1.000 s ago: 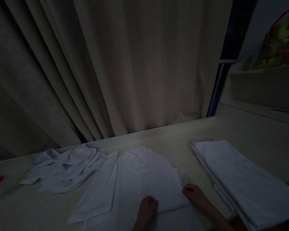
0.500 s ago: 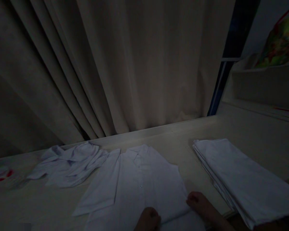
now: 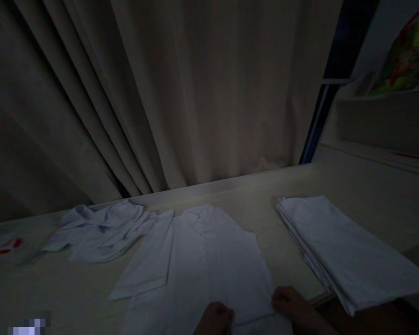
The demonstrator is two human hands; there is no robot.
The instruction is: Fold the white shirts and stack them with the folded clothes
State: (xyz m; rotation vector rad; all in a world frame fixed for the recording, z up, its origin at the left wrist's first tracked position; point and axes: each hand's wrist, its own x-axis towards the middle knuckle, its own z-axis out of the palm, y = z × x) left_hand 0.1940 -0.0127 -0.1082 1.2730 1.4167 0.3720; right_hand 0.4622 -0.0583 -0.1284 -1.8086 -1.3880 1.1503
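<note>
A white button-up shirt (image 3: 192, 270) lies spread front up on the pale table, its collar pointing away from me. One short sleeve reaches out to the left; the other appears laid inward over the shirt's front, with its hem line running between my hands. My left hand (image 3: 214, 320) is closed with fingertips pinching the cloth near the lower middle of the shirt. At the shirt's right edge, my right hand (image 3: 291, 304) pinches the other end of that hem. The bottom of the shirt runs out of view.
A crumpled white garment (image 3: 103, 230) lies to the left, beside a clear plastic item with red marks (image 3: 10, 245). On the right, a stack of folded white cloth (image 3: 345, 251) overhangs the table edge. Behind hangs a beige curtain (image 3: 212, 93); a colourful bag (image 3: 410, 56) stands on a shelf.
The view has tipped slightly downward. Both hands keep their pinch on the shirt, and the right hand has come slightly nearer to me, with the hem line drawn along.
</note>
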